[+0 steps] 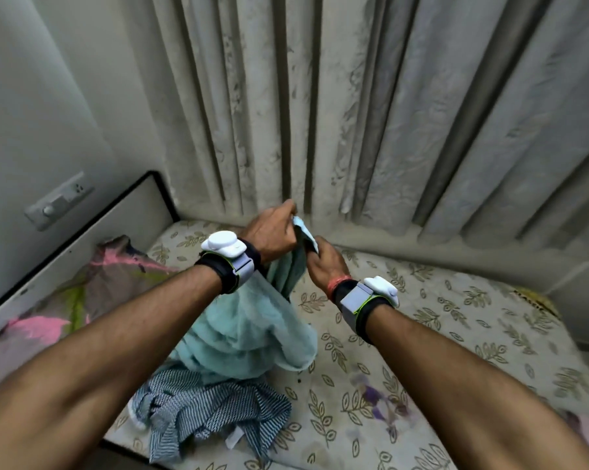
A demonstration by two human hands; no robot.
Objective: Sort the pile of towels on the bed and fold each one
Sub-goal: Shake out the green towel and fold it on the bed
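**Ana:** What lies closest on the bed (422,351)?

**Ben:** A striped towel (211,415). It is blue and white and all crumpled, near the front edge of the bed.

**Ana:** What is behind it?

**Ben:** A green towel (249,334). Its bottom part sits in a soft heap on the bed and touches the striped towel. Its top part is lifted up in the air.

**Ana:** Who lifts it?

**Ben:** Both hands. The left hand (272,235) has its fingers curled and pinches the top edge of the green towel. The right hand (323,266) is just beside it, a bit lower. Its fingers are curled round the same edge.

**Ana:** What is on the wrists?

**Ben:** A dark left band (228,262) and a dark right band (364,303). Each has a white box on it.

**Ana:** And off to the left?

**Ben:** A pillow (82,283) with pink flowers. It lies by the white headboard (99,225).

**Ana:** What is farthest away?

**Ben:** A grey curtain (354,96) with long folds hangs down to the back of the bed. A switch plate (59,201) sits on the wall above the headboard.
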